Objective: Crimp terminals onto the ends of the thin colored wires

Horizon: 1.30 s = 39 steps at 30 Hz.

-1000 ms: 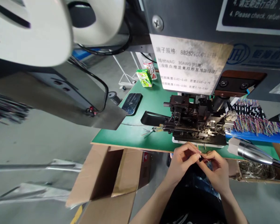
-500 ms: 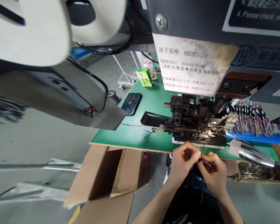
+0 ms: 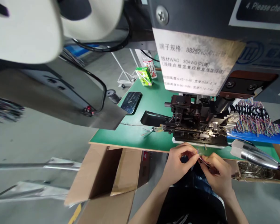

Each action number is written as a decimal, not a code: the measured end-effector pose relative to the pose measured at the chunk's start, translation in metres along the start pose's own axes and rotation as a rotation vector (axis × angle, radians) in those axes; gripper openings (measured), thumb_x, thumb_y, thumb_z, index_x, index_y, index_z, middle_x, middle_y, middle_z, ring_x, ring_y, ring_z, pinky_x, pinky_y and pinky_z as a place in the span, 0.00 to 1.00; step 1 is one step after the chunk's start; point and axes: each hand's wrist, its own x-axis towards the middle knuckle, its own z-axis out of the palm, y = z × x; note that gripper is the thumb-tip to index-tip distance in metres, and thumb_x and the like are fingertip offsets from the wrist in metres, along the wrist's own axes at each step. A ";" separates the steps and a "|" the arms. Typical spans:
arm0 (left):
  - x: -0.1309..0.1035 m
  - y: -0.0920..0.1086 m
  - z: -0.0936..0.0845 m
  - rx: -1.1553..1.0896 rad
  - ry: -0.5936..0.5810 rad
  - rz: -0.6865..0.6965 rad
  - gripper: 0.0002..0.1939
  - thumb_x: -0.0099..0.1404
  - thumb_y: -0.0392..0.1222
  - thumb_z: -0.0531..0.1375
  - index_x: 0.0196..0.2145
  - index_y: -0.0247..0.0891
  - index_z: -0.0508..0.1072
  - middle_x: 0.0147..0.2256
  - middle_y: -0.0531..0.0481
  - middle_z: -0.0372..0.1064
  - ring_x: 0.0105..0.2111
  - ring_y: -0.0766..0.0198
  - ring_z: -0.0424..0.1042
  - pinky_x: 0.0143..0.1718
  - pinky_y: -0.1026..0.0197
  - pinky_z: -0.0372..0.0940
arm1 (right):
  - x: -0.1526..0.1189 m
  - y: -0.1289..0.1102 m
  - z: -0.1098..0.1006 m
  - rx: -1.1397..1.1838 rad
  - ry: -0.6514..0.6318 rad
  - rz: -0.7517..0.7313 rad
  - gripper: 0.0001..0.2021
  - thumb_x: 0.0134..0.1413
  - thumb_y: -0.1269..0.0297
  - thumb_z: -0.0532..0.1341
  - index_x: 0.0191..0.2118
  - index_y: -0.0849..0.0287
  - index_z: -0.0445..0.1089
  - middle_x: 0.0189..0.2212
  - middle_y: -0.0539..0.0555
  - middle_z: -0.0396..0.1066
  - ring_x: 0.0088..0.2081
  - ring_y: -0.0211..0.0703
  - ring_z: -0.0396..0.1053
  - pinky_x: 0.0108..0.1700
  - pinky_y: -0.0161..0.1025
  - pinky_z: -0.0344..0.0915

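The thin coloured wires (image 3: 204,162) lie between the two hands, spanning the small gap from one grip to the other. The left hand (image 3: 180,161) pinches them between thumb and forefinger; the right hand (image 3: 217,173) has its fingers curled in and seems to hold the other stretch, though its fingertips partly hide what they press on. Neither grip is spread.

The wires' long axis runs aslant: from the left fingertips it slopes toward the right grip and back toward the person's body. A few fine ends poke up past the left fingertips, on the side facing the terminal applicator (image 3: 198,119), which sits straight ahead of both grips on the green counter (image 3: 133,137). The left hand is the nearer one to the applicator; its knuckles come close to the applicator's front edge in this view, while the right hand sits slightly farther back. The wires themselves are apart from the applicator, near its front side.

To the right of the right grip is a chrome cylinder (image 3: 259,155) with a pale cover, and beyond it, farther ahead, bundled multicoloured wires (image 3: 259,123) lie on a blue tray (image 3: 268,137).
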 end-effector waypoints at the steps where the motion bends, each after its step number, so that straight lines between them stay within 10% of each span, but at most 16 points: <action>1: 0.001 0.002 -0.003 0.065 -0.042 0.017 0.06 0.65 0.36 0.66 0.29 0.37 0.79 0.31 0.48 0.77 0.30 0.62 0.74 0.34 0.63 0.69 | 0.000 0.001 -0.001 -0.038 -0.024 -0.029 0.09 0.71 0.74 0.63 0.37 0.55 0.73 0.25 0.44 0.60 0.22 0.35 0.58 0.26 0.35 0.53; 8: 0.010 0.009 -0.023 0.359 -0.331 0.002 0.08 0.64 0.32 0.63 0.28 0.38 0.78 0.29 0.52 0.73 0.26 0.66 0.69 0.31 0.64 0.63 | 0.007 0.001 -0.010 -0.232 -0.164 -0.190 0.14 0.75 0.73 0.57 0.35 0.56 0.75 0.24 0.48 0.67 0.23 0.38 0.66 0.28 0.36 0.57; 19: -0.007 -0.014 0.026 -0.166 0.192 0.087 0.08 0.67 0.39 0.67 0.29 0.39 0.77 0.28 0.50 0.74 0.30 0.61 0.73 0.33 0.63 0.69 | 0.002 -0.017 0.018 0.243 0.250 0.250 0.10 0.63 0.72 0.68 0.33 0.55 0.69 0.25 0.46 0.69 0.20 0.34 0.63 0.20 0.31 0.60; 30: -0.006 -0.015 0.023 -0.315 0.060 -0.077 0.11 0.65 0.41 0.70 0.28 0.37 0.74 0.29 0.52 0.69 0.31 0.63 0.70 0.37 0.62 0.68 | 0.013 -0.018 0.006 0.009 0.145 -0.032 0.09 0.64 0.78 0.65 0.38 0.54 0.73 0.29 0.49 0.76 0.24 0.36 0.71 0.28 0.31 0.70; 39: -0.019 -0.022 0.015 -0.318 -0.065 -0.202 0.12 0.63 0.42 0.74 0.44 0.38 0.81 0.42 0.43 0.82 0.44 0.54 0.82 0.47 0.56 0.77 | -0.001 -0.005 0.003 0.110 0.165 0.149 0.05 0.65 0.71 0.70 0.44 0.54 0.79 0.35 0.55 0.81 0.33 0.47 0.81 0.30 0.37 0.80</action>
